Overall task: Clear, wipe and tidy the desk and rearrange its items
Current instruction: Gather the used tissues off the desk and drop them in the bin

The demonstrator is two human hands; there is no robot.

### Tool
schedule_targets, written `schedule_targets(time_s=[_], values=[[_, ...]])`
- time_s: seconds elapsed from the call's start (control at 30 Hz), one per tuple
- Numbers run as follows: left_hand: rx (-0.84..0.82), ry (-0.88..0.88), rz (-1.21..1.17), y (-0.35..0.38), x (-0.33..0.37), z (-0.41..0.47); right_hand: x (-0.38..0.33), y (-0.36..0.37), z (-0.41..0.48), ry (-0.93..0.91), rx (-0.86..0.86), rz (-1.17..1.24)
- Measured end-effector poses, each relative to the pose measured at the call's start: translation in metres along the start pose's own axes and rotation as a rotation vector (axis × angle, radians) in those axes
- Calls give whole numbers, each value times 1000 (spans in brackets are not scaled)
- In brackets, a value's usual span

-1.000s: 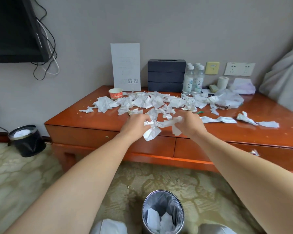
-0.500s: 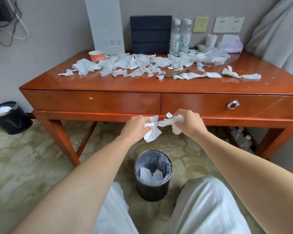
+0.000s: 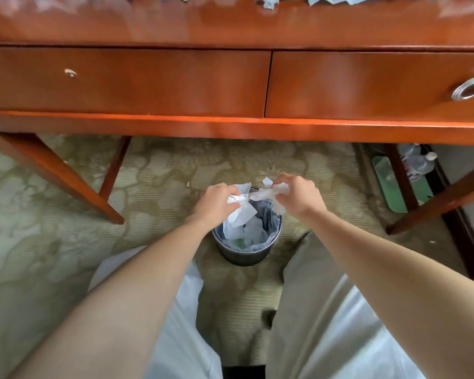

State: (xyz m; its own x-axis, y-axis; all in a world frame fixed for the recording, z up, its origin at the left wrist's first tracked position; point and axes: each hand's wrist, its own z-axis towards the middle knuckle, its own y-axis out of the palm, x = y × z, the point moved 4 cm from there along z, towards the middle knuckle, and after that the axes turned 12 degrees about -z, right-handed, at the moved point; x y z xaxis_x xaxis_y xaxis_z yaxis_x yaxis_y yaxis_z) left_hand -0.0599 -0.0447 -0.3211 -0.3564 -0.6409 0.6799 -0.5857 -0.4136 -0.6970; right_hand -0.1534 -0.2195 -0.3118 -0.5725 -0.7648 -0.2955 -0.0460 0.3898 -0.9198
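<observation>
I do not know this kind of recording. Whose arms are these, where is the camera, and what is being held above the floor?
There is no machine here: a person works with bare hands. One camera worn on the head looks down, so you see their own arms and knees. The left hand and the right hand both grip crumpled white tissues over a lined waste bin on the carpet. Above is the wooden desk with two drawers. Paper scraps lie on its top.

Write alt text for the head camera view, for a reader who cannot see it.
The left hand and right hand grip crumpled white tissues above a lined waste bin on the carpet, before a reddish wooden desk with two shut drawers. More paper scraps lie on its top.
</observation>
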Motion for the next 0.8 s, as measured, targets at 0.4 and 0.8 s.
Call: schedule_targets(time_s=[0.4, 0.8], values=[[-174, -171, -41, 73, -90, 43, 16, 113, 49, 58, -268, -6], [-300, -195, -21, 80, -104, 47, 5, 124, 53, -10, -397, 14]])
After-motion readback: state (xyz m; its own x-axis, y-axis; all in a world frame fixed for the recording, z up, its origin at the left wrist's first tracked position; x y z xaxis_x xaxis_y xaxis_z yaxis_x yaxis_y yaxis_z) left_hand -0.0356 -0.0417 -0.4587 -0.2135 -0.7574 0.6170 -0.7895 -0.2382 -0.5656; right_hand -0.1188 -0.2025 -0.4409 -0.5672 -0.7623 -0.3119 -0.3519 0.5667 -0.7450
